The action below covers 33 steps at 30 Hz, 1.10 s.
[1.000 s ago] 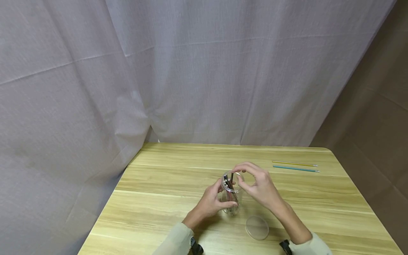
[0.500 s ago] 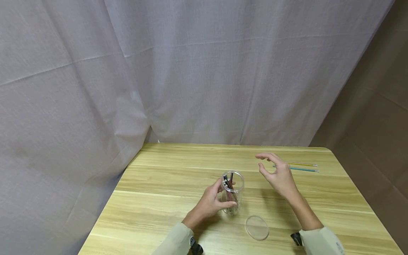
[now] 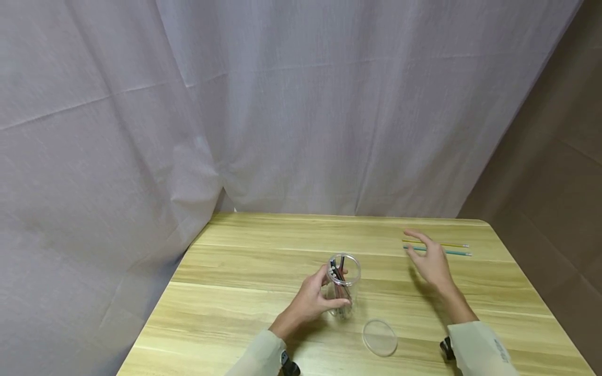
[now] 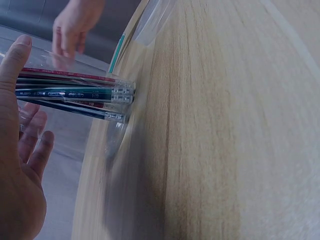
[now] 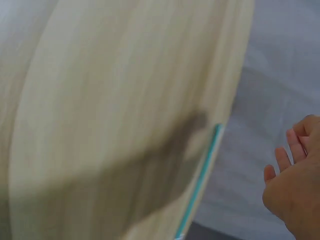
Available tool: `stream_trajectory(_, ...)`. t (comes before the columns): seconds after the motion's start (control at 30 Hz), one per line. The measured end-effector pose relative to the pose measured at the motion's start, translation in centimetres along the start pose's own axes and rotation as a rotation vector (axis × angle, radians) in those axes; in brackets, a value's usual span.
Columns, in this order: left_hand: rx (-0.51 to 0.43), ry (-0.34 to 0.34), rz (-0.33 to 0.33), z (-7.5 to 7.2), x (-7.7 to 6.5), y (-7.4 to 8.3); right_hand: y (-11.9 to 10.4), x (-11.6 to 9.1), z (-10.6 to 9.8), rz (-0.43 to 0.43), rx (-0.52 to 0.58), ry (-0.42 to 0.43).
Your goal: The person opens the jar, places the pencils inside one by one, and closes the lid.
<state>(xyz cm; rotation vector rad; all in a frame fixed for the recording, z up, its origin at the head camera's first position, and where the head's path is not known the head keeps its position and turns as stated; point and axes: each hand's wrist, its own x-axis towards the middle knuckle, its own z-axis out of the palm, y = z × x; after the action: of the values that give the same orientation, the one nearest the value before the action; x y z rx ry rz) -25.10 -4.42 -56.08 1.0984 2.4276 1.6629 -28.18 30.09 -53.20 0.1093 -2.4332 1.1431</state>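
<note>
A clear plastic jar (image 3: 355, 284) stands upright on the table, and my left hand (image 3: 310, 300) grips its side with the thumb across the front. Several pencils (image 4: 75, 92) lean inside it, some dark and one red, their ferrule ends down against the base in the left wrist view. My right hand (image 3: 432, 263) hovers over the left part of two loose pencils, thumb and fingers apart with nothing between them. The teal pencil (image 3: 458, 253) lies nearer me; the yellow pencil (image 3: 453, 245) lies behind it. Whether the right fingers touch either pencil cannot be told.
A round clear lid (image 3: 380, 338) lies flat on the wooden table (image 3: 235, 313), right of the jar and nearer me. Grey curtain (image 3: 301, 130) hangs along the table's back edge and left side. A brown cloth (image 3: 555, 183) hangs at the right.
My right hand has left the jar's mouth and moved right and back to the loose pencils, holding nothing. The left hand and jar have stayed in place.
</note>
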Motion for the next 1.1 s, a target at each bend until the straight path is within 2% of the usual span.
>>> stream_trajectory(0.2,0.001,0.003,0.005,0.1,0.0,-0.1,2.5,-0.1,0.0,0.072,-0.049,-0.070)
stream_trajectory(0.47,0.002,-0.005,0.003,0.1,0.1,-0.2,4.5,-0.3,0.5,0.124,-0.134,-0.103)
stream_trajectory(0.7,0.012,0.008,0.011,0.2,0.0,-0.3,5.3,-0.6,0.7,0.132,-0.140,-0.116)
stream_trajectory(1.1,0.018,0.008,0.004,0.1,0.0,-0.2,6.0,-0.8,0.8,0.095,-0.172,-0.082)
